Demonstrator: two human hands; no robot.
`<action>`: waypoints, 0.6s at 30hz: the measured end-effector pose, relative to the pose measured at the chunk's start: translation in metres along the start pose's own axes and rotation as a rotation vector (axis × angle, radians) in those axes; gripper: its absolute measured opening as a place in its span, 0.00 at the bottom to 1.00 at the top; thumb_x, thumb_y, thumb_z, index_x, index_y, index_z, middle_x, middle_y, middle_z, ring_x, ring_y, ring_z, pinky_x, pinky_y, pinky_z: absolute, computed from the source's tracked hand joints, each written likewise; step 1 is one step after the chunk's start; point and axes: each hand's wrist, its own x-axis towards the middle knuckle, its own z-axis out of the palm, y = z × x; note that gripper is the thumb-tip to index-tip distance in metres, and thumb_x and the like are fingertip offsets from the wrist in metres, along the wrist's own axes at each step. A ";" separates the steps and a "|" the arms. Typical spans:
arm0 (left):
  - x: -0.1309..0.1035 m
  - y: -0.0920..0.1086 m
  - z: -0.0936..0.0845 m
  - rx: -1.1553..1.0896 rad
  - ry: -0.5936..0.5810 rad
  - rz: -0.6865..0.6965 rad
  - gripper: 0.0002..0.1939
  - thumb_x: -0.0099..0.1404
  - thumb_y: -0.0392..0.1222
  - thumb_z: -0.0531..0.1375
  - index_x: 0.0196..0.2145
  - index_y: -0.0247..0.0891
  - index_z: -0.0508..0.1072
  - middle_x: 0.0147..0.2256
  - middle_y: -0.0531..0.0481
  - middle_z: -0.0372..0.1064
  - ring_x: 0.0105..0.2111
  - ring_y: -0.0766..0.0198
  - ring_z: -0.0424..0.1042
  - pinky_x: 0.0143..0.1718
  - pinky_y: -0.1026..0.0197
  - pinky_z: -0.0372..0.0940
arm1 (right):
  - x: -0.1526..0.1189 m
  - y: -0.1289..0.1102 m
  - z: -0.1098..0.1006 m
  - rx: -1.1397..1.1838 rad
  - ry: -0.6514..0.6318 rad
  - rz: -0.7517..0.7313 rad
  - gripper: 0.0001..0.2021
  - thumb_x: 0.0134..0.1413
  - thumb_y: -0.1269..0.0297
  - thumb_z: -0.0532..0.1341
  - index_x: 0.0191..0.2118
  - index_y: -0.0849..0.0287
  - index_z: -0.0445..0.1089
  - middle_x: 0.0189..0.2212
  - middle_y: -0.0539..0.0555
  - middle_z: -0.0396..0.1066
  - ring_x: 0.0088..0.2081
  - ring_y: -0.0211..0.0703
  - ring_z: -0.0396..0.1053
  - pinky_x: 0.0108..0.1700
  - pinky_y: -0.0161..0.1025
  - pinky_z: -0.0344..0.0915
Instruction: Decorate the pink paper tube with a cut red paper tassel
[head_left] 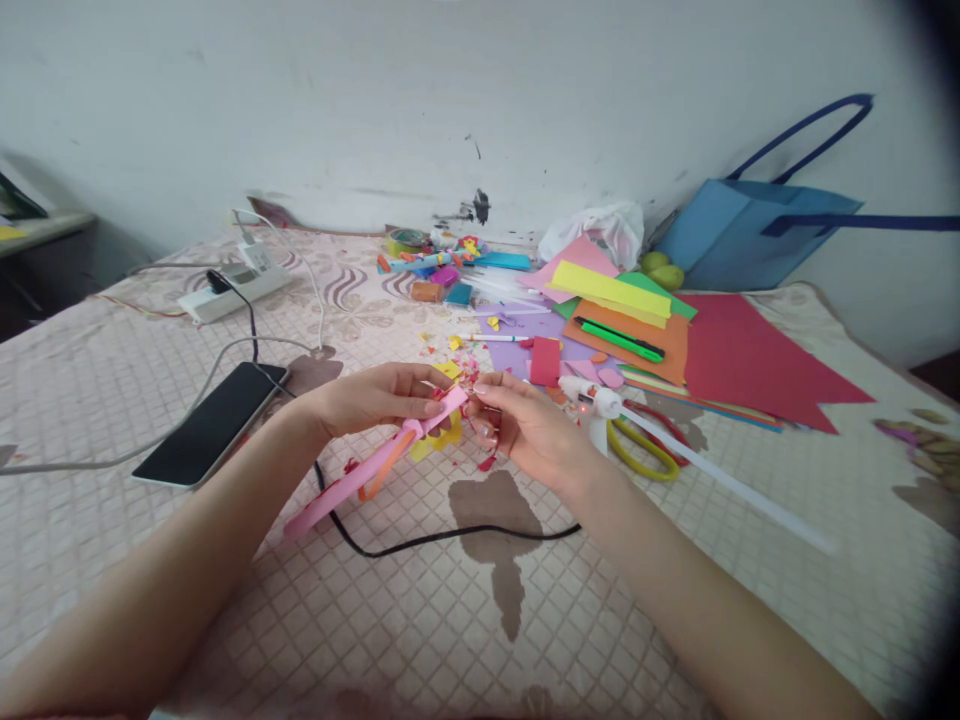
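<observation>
My left hand (405, 395) pinches a long pink paper strip (358, 480), which slants down to the left past the wrist. An orange paper strip (386, 465) hangs along it in a loop. Close to the strip's upper end is my right hand (517, 420), its thumb and fingertips pressed together; whatever they hold is too small to make out. Yellow paper pieces (439, 440) and small red scraps lie beneath and between the hands. Just right of my right hand rests a white glue gun (592, 397) with a lit red light and a long glue stick.
Scissors (645, 455) with yellow and red handles lie beside the glue gun. Coloured paper sheets (750, 360) and a green cutter (621, 340) are at the right. A blue bag (750, 235) stands behind. A phone (214, 425), a power strip (234, 292) and cables occupy the left.
</observation>
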 end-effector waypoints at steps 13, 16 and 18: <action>-0.001 0.003 0.005 0.085 0.007 0.003 0.13 0.60 0.38 0.61 0.43 0.37 0.67 0.34 0.50 0.71 0.32 0.68 0.68 0.34 0.65 0.60 | -0.001 0.002 0.000 -0.129 0.052 -0.005 0.13 0.41 0.61 0.68 0.28 0.58 0.64 0.21 0.46 0.68 0.20 0.30 0.61 0.20 0.30 0.52; -0.001 0.003 0.006 0.096 0.016 0.005 0.13 0.59 0.38 0.61 0.43 0.37 0.67 0.34 0.50 0.70 0.32 0.68 0.67 0.34 0.65 0.60 | -0.001 0.002 0.000 -0.121 0.051 -0.006 0.13 0.41 0.63 0.68 0.28 0.58 0.63 0.20 0.45 0.67 0.19 0.30 0.60 0.21 0.30 0.52; -0.001 0.002 0.006 0.102 0.018 0.008 0.13 0.59 0.38 0.61 0.43 0.37 0.67 0.34 0.50 0.70 0.32 0.68 0.67 0.34 0.65 0.60 | -0.001 0.002 0.000 -0.111 0.050 -0.005 0.13 0.40 0.64 0.68 0.28 0.57 0.62 0.19 0.44 0.66 0.19 0.30 0.60 0.21 0.30 0.51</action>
